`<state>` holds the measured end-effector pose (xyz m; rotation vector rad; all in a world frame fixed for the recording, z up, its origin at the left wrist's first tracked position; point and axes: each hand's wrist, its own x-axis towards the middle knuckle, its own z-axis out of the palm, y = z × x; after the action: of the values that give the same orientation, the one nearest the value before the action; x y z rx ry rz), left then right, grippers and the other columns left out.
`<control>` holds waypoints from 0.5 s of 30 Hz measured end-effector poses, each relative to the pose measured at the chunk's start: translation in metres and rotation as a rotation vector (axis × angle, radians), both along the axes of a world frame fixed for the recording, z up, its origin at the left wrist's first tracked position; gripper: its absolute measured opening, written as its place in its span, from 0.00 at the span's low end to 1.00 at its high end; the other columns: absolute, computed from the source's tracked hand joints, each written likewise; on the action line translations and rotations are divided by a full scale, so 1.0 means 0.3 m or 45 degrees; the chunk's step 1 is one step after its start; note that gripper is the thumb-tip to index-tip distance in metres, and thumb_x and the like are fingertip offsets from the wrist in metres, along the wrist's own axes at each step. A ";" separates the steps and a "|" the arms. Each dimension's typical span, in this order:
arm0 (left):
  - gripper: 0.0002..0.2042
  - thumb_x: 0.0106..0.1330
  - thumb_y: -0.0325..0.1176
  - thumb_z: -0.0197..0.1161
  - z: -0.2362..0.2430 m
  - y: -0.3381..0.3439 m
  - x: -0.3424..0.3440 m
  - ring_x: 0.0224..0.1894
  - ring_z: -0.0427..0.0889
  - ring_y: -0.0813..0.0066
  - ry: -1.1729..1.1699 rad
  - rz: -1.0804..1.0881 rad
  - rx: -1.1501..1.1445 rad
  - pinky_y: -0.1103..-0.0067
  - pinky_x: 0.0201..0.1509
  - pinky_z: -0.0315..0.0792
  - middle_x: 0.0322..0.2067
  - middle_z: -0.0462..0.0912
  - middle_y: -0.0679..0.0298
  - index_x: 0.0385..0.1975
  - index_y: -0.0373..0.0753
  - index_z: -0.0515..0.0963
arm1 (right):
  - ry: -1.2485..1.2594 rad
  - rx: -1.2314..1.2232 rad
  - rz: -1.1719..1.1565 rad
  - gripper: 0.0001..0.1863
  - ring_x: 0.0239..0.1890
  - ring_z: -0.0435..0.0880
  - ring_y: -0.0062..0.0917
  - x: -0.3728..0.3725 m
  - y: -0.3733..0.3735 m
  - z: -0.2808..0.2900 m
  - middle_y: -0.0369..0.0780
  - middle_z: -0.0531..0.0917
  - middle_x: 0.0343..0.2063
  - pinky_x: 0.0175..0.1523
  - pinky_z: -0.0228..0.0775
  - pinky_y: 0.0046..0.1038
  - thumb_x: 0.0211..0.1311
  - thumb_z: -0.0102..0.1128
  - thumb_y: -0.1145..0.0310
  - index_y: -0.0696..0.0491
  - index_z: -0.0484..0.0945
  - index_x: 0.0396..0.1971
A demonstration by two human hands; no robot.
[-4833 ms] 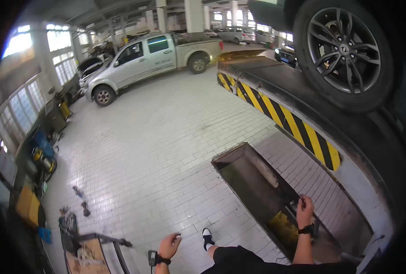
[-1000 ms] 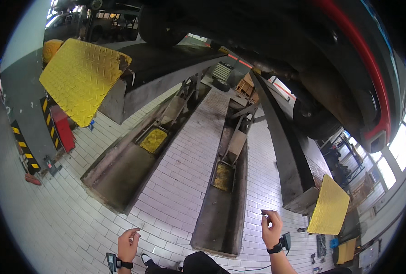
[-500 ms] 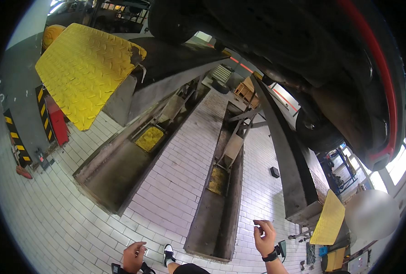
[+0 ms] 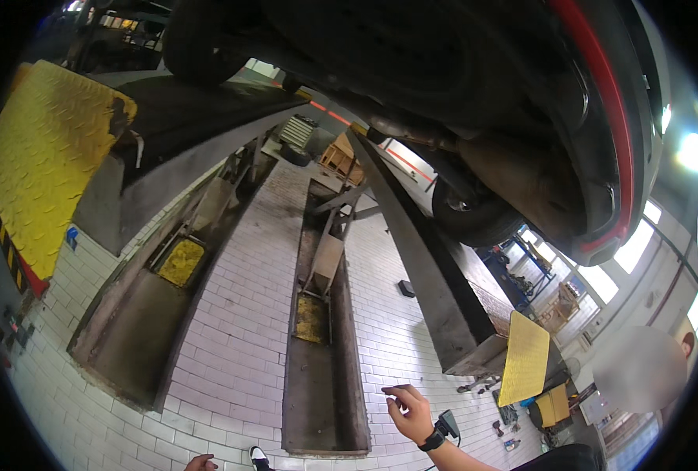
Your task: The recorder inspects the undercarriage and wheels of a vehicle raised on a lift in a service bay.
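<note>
My right hand [image 4: 410,414] hangs over the tiled floor, its fingers loosely bent and thumb apart, with nothing held. It is nearest the right floor pit [image 4: 357,424] and touches nothing. A dark band is on that wrist. At the lower edge my left hand [image 4: 201,463] shows only in part, fingers loosely stretched, and nothing is seen in it. Overhead, a raised car [image 4: 513,169] with a red-trimmed bumper rests on the lift, whose right platform [image 4: 435,275] and left platform [image 4: 200,141] run away from me. Each platform ends in a yellow ramp plate, the left one [image 4: 43,157] the nearer.
Two long pits are sunk in the floor, the left pit [image 4: 121,369] and the right. The right yellow ramp plate [image 4: 525,359] stands tilted. A person [image 4: 639,369] is at the far right. A small black block [image 4: 406,289] lies on the tiles, and a wooden crate [image 4: 341,157] stands far off.
My view has swung to the right, so the lift, pits and car sit further left. My left hand has dropped mostly out of the picture. My right hand remains raised, loosely bent.
</note>
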<state>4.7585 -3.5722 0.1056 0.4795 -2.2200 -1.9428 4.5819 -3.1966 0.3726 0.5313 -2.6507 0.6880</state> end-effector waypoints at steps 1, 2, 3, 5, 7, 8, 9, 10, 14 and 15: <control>0.13 0.77 0.30 0.55 0.003 0.003 -0.009 0.38 0.83 0.71 0.018 -0.005 0.034 0.74 0.43 0.77 0.37 0.86 0.59 0.55 0.36 0.81 | -0.015 0.007 -0.018 0.15 0.26 0.79 0.24 0.001 0.010 -0.003 0.42 0.85 0.37 0.32 0.73 0.26 0.61 0.64 0.78 0.55 0.86 0.49; 0.12 0.77 0.30 0.56 0.045 0.001 -0.008 0.35 0.79 0.75 0.008 -0.009 0.031 0.76 0.39 0.74 0.34 0.84 0.62 0.54 0.35 0.82 | -0.011 0.031 -0.031 0.16 0.26 0.79 0.24 0.005 0.014 -0.011 0.42 0.85 0.37 0.32 0.73 0.25 0.61 0.64 0.78 0.54 0.86 0.49; 0.12 0.77 0.30 0.56 0.040 0.008 -0.018 0.35 0.79 0.75 0.008 -0.024 0.031 0.76 0.39 0.74 0.34 0.84 0.62 0.54 0.35 0.82 | -0.011 0.032 -0.046 0.16 0.26 0.79 0.24 0.000 0.020 -0.015 0.42 0.85 0.37 0.32 0.73 0.25 0.61 0.64 0.78 0.54 0.86 0.49; 0.12 0.77 0.30 0.56 0.027 0.020 -0.030 0.32 0.75 0.77 0.034 -0.015 0.070 0.78 0.36 0.71 0.33 0.83 0.65 0.54 0.36 0.82 | -0.031 0.035 -0.057 0.16 0.26 0.79 0.24 -0.015 0.029 -0.021 0.41 0.84 0.36 0.32 0.74 0.25 0.61 0.64 0.77 0.53 0.86 0.50; 0.12 0.77 0.30 0.56 0.030 0.028 -0.034 0.31 0.74 0.78 0.028 -0.040 0.042 0.78 0.34 0.70 0.33 0.83 0.65 0.54 0.36 0.82 | -0.046 0.020 -0.066 0.16 0.26 0.79 0.24 -0.016 0.027 -0.027 0.41 0.84 0.36 0.32 0.74 0.25 0.61 0.64 0.77 0.53 0.86 0.50; 0.12 0.77 0.30 0.56 0.022 0.039 -0.042 0.31 0.74 0.78 0.000 -0.039 0.087 0.78 0.34 0.70 0.33 0.83 0.65 0.54 0.36 0.82 | -0.057 0.012 -0.068 0.17 0.26 0.79 0.24 -0.019 0.031 -0.031 0.41 0.84 0.36 0.32 0.74 0.25 0.62 0.64 0.77 0.52 0.85 0.50; 0.12 0.77 0.30 0.56 0.016 0.048 -0.050 0.31 0.75 0.78 -0.029 -0.037 0.132 0.78 0.33 0.70 0.33 0.83 0.65 0.54 0.36 0.82 | -0.060 0.015 -0.080 0.17 0.26 0.79 0.24 -0.022 0.038 -0.042 0.41 0.84 0.36 0.32 0.74 0.25 0.62 0.64 0.77 0.52 0.85 0.50; 0.12 0.77 0.30 0.56 0.014 0.052 -0.057 0.31 0.75 0.78 -0.033 -0.048 0.135 0.78 0.33 0.70 0.33 0.83 0.65 0.54 0.36 0.82 | -0.079 0.014 -0.079 0.16 0.26 0.79 0.24 -0.024 0.048 -0.056 0.41 0.84 0.36 0.33 0.74 0.25 0.62 0.64 0.77 0.52 0.85 0.51; 0.12 0.77 0.30 0.57 0.027 0.077 -0.061 0.36 0.80 0.75 -0.059 -0.069 0.120 0.76 0.37 0.75 0.34 0.85 0.61 0.55 0.36 0.82 | -0.117 0.012 -0.089 0.16 0.26 0.79 0.24 -0.021 0.067 -0.078 0.41 0.84 0.36 0.33 0.73 0.25 0.62 0.65 0.76 0.52 0.85 0.51; 0.12 0.77 0.30 0.57 0.032 0.085 -0.065 0.38 0.82 0.73 -0.056 -0.062 0.106 0.76 0.40 0.76 0.35 0.86 0.60 0.55 0.36 0.81 | -0.110 0.002 -0.091 0.16 0.26 0.79 0.24 -0.023 0.073 -0.081 0.41 0.83 0.36 0.33 0.73 0.25 0.62 0.65 0.76 0.52 0.85 0.51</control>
<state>4.7389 -3.5466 0.1151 0.4877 -2.2042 -2.0754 4.5750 -3.1746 0.3483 0.4138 -2.7356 0.7030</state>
